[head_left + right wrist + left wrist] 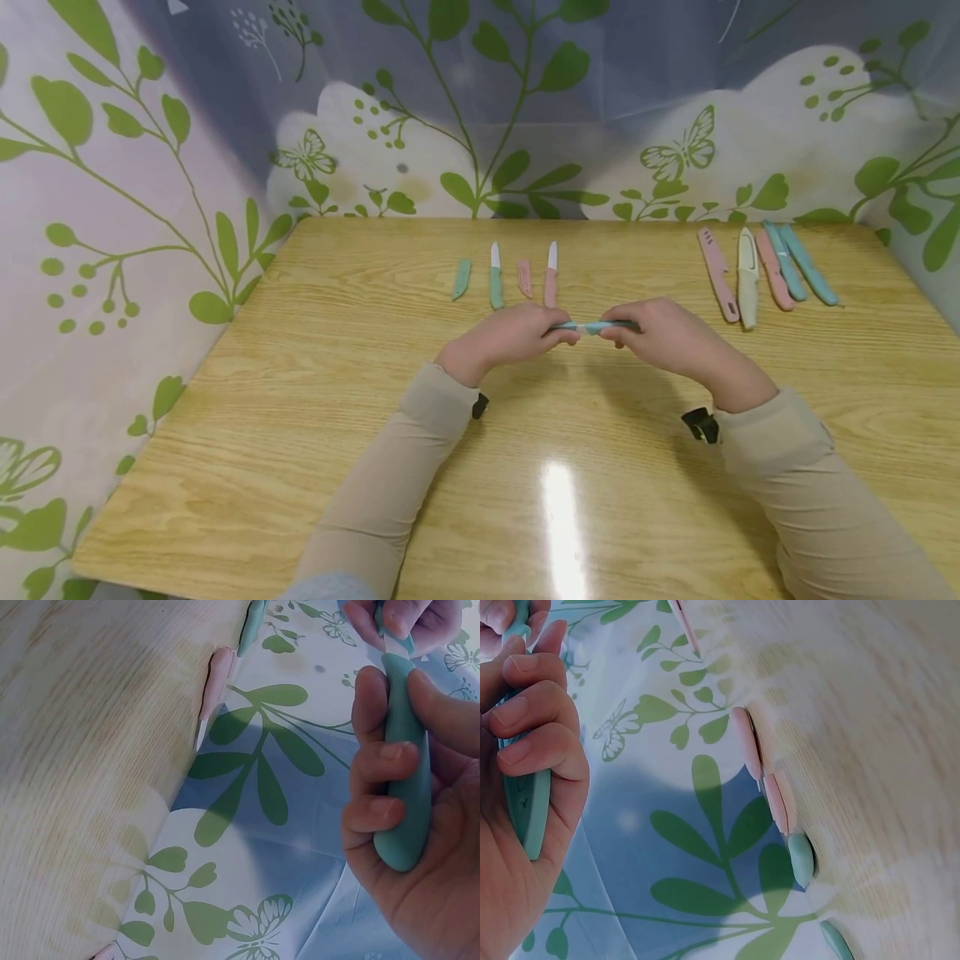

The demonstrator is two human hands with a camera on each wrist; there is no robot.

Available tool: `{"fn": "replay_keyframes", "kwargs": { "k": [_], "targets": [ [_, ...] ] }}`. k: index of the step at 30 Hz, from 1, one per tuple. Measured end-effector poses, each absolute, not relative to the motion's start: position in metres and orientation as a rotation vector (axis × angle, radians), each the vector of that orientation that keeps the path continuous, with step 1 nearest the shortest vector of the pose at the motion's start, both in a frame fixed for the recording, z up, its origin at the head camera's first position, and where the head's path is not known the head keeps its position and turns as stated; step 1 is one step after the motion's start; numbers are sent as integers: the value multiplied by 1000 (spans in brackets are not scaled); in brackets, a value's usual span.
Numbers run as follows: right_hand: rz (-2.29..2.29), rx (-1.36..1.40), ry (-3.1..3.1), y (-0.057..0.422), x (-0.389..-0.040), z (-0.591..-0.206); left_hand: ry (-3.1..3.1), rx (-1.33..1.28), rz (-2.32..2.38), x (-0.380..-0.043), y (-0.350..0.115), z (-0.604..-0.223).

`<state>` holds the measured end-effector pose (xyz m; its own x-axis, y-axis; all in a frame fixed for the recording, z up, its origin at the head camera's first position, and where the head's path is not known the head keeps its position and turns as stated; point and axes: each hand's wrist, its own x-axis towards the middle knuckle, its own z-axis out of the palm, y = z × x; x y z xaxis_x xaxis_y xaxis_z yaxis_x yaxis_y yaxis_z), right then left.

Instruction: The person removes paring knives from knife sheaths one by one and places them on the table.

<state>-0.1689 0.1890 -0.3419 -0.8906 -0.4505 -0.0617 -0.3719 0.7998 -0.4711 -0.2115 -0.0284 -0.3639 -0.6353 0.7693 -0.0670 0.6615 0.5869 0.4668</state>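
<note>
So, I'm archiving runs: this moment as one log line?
left hand: grips sheath | right hand: grips knife | blade: shows between hands

The knife has a smooth, rounded blue-green handle (409, 769) and a white blade (581, 328). A matching narrow sheath (529, 802), with small dark marks on its face, lines up end to end with it. A short stretch of blade shows bare between the two; the rest is hidden. Both are held crosswise on the near side of the pink-handled knife (551, 279): the sheath just short of that knife's handle end, the blue-green handle to the right of it.
</note>
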Motion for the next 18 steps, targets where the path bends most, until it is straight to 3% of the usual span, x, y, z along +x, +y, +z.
{"fn": "replay_keyframes", "kwargs": {
  "k": [18],
  "targets": [
    [-650, -651, 2820, 192, -169, -340, 2573, 1162, 581, -214, -29, -367]
  ]
}}
